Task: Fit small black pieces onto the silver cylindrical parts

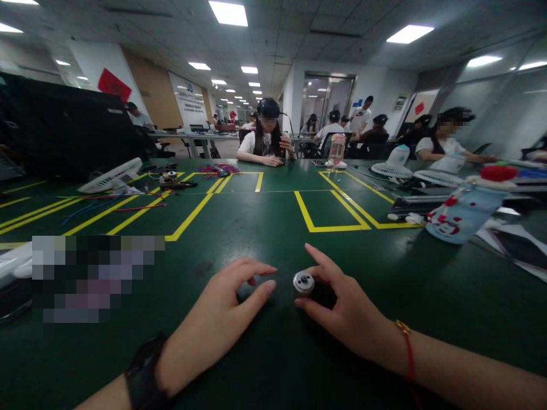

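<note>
Two hands lay low on the dark green table (273, 228), near its front edge; the left hand (222, 307) had its fingers curved and loosely spread, holding nothing, with the fingertips resting on or just above the surface; the right hand (342, 307) was also open, its forefinger stretched forward and its thumb below, and between these two stood a small round metal part (303, 282), silver with a dark hole in the middle; the thumb and forefinger were just beside the part, but I could not tell if they really touched it. The left wrist wore a black watch (143, 376); the right wrist wore a red cord bracelet (408, 353).

Yellow lines (329, 213) marked rectangles on the table. To the right lay a light blue bottle (461, 213) with red marks, on its side; what was in it could not be seen. Farther back stood a pink bottle (337, 149), upright; its content was also not clear. On the left lay a white fan (111, 176), and near it some red and blue wires (128, 205). Across the table sat a person (267, 142) with both arms on the surface; several more people sat behind.
</note>
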Motion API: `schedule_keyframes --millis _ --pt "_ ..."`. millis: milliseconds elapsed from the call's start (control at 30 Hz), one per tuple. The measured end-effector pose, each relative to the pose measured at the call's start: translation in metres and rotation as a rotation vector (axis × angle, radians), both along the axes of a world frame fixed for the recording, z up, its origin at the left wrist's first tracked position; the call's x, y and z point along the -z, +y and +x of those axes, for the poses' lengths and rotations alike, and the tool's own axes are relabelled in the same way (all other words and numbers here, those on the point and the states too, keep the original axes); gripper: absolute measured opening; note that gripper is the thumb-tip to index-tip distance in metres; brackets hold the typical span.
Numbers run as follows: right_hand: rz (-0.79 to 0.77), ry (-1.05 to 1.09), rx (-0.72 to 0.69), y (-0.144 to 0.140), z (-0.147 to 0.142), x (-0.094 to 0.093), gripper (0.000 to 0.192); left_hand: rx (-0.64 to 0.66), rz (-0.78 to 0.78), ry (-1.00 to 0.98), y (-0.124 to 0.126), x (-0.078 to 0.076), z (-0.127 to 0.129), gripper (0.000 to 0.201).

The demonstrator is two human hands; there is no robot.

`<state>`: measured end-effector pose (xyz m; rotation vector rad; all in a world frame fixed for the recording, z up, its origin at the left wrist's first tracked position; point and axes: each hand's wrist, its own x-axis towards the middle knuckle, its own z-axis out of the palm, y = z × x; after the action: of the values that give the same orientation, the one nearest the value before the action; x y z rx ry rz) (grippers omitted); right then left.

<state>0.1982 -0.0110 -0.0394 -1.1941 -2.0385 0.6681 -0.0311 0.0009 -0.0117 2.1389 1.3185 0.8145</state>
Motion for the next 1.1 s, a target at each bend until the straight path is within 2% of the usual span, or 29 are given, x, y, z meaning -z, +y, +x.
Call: schedule_keyframes --millis 133,233,333,433,600,667,733,833,1000,1100 --pt "-0.047 0.038 -0.043 0.002 -0.005 0.004 0.08 0.123 0.032 -0.066 0.0 -0.015 0.036 0.017" --pt "-0.047 0.028 -0.034 0.001 -0.005 0.002 0.072 0.095 0.035 -0.109 0.003 -0.017 0.037 0.017" --pt "-0.001 0.0 0.004 -0.002 -0.002 -0.002 0.058 0.016 0.016 -0.133 0.006 -0.011 0.025 0.017" --pt "0.043 -0.028 0.014 -0.004 -0.001 -0.003 0.045 0.05 -0.047 -0.05 0.008 0.003 0.017 0.015" --pt "0.106 -0.089 -0.016 -0.005 -0.002 0.001 0.055 0.128 -0.045 0.136 0.011 0.023 0.018 0.014" --pt "0.103 -0.105 -0.06 -0.005 -0.001 0.0 0.051 0.133 -0.064 0.125 0.011 0.024 0.017 0.019" --pt "0.117 -0.118 -0.036 -0.005 0.005 -0.003 0.045 0.134 -0.089 0.07 0.01 0.022 0.013 0.025" --pt "0.188 -0.178 0.136 -0.002 0.034 -0.007 0.045 0.126 -0.116 -0.013 0.008 0.016 0.001 0.026" --pt "0.277 -0.376 0.514 -0.002 0.124 -0.007 0.052 -0.006 -0.154 0.025 0.008 0.011 -0.042 0.028" --pt "0.177 -0.463 0.739 -0.01 0.178 -0.005 0.057 -0.099 -0.219 0.033 0.012 0.014 -0.073 0.031"
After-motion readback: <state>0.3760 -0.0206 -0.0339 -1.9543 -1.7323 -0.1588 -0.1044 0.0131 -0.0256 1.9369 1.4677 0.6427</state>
